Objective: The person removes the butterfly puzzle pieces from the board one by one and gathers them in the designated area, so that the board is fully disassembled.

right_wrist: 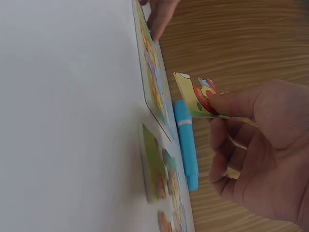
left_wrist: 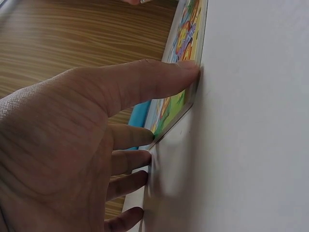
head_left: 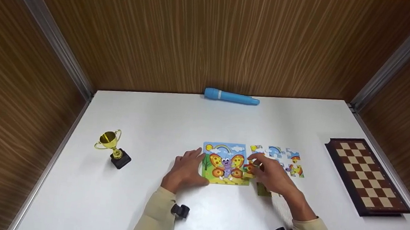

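Observation:
A square butterfly puzzle board [head_left: 227, 167] lies flat on the white table. My left hand [head_left: 186, 169] rests at its left side, fingers spread and fairly straight. In the left wrist view, the thumb [left_wrist: 159, 82] touches the board's edge and the index fingertip is by its corner. Just above the board's right edge, my right hand [head_left: 273, 175] pinches a yellow and red puzzle piece [right_wrist: 186, 92] between thumb and fingers. Loose puzzle pieces [head_left: 296, 171] lie to the right, partly hidden by that hand. A green piece [right_wrist: 153, 164] is nearest the front.
A gold trophy cup [head_left: 116, 153] on a black base stands at the left. Along the back wall lies a blue marker-shaped object [head_left: 231, 96]. At the right is a checkered board [head_left: 366, 175]. Wood-grain panels [head_left: 210, 39] enclose the table's back and sides.

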The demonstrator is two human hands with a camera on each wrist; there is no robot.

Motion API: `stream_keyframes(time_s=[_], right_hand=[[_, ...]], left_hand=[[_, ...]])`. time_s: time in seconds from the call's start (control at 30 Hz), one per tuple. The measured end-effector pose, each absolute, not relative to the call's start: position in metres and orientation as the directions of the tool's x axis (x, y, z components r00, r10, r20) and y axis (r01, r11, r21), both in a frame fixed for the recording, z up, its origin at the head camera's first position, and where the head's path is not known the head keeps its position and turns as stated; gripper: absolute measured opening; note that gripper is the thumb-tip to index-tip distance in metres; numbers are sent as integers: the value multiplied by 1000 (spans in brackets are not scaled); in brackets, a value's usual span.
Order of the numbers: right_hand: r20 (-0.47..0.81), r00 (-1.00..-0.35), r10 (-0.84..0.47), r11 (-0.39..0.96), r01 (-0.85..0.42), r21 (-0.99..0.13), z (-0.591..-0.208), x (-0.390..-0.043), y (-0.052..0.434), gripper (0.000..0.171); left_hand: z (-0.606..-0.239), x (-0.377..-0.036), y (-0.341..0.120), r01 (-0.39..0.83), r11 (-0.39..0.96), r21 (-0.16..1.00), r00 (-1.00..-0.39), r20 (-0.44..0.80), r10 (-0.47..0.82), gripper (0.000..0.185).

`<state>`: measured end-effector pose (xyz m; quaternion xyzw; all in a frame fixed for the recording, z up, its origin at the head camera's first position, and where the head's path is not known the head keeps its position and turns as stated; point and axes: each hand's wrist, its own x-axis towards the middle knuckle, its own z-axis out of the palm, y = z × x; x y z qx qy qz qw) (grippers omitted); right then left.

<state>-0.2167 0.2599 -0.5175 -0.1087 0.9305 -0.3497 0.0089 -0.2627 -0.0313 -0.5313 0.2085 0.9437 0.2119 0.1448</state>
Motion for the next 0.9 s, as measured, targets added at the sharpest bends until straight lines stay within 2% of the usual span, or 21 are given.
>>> stream_keyframes(time_s=[0.1, 0.3, 0.9], right_hand=[[76, -973, -218, 720, -213, -661, -517, -214, 271, 29], [54, -984, -171, 710, -161, -686, -517, -208, 291, 32], [21, -999, -34, 776, -40, -630, -520, -179, 362, 32]], left_hand=[[-532, -261, -34, 324, 824, 464, -874, -187, 448, 97], [-533, -261, -39, 332, 821, 465, -872, -179, 455, 97], [-531, -263, -30, 329, 832, 448, -872, -193, 449, 97]])
